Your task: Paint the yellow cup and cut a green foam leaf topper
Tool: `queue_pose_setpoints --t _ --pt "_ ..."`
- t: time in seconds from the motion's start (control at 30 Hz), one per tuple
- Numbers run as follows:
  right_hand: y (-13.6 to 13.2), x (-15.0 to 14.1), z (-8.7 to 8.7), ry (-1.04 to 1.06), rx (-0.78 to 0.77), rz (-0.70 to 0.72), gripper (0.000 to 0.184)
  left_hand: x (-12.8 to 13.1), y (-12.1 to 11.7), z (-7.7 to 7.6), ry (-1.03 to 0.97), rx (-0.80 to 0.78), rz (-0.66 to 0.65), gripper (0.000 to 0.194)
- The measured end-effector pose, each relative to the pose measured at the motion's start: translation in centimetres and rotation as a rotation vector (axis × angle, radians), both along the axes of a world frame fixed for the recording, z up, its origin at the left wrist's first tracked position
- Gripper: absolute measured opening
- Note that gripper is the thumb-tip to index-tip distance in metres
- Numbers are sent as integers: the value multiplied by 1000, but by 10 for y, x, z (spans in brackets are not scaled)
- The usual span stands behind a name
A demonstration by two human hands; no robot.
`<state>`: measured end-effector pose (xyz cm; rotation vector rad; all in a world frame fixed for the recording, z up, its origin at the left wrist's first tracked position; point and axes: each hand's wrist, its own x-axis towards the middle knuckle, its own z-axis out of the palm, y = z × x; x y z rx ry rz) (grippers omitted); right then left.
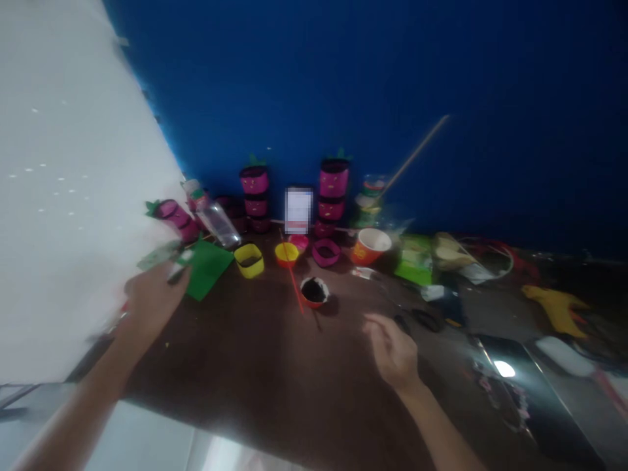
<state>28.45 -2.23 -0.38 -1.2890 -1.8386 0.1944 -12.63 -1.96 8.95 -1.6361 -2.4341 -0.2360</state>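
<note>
The picture is blurred by motion. My left hand [154, 297] reaches out at the left over a dark brown table [265, 373], its fingers closed round a small pale object I cannot name, beside a green foam sheet [209, 265]. My right hand [392, 350] hovers over the table at centre right, fingers loosely curled, and nothing shows in it. Between the hands stand a small red bowl with dark contents [314, 292] and a thin red stick [294, 281]. A pair of black scissors [424, 319] lies just right of my right hand.
At the back stand stacked magenta foam cups [333, 193], another stack [255, 196], a tipped clear bottle [213, 216], a yellow ring [249, 260], a yellow bowl [286, 253], an orange paper cup [370, 246] and a green packet [416, 260]. A white wall [63, 196] flanks the left; clutter fills the right.
</note>
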Motion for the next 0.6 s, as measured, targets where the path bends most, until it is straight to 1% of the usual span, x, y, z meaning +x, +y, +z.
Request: queue_pose_setpoints --t 0.03,0.07,0.13,0.2,0.27,0.37,0.43,0.5,0.57,0.6 --pt "0 0 2 3 2 -4 23 4 -11 -3 68 -4 -50 35" --pt "-1 -1 4 9 0 -12 23 9 -23 -8 76 -24 -91 33" --pt "-2 -3 8 38 -20 -47 25 22 -46 -19 -30 -135 -205 25" --pt "-3 -5 11 84 -49 -88 27 38 -64 -29 -168 -281 -333 18" --pt "-3 -8 13 127 -76 -102 27 58 -77 -38 -297 -428 -491 20" --pt "-3 -9 14 165 -108 -83 28 93 -87 -50 -396 -607 -701 24" --pt "-3 -9 13 196 -128 -77 27 115 -89 -56 -418 -664 -806 22" --pt "-1 -11 11 236 -165 -68 25 134 -91 -58 -414 -673 -932 20" --pt "3 -14 5 269 -214 -51 22 148 -91 -57 -427 -666 -1018 17" --pt "6 -16 2 280 -239 -47 23 153 -90 -55 -468 -649 -1061 14"
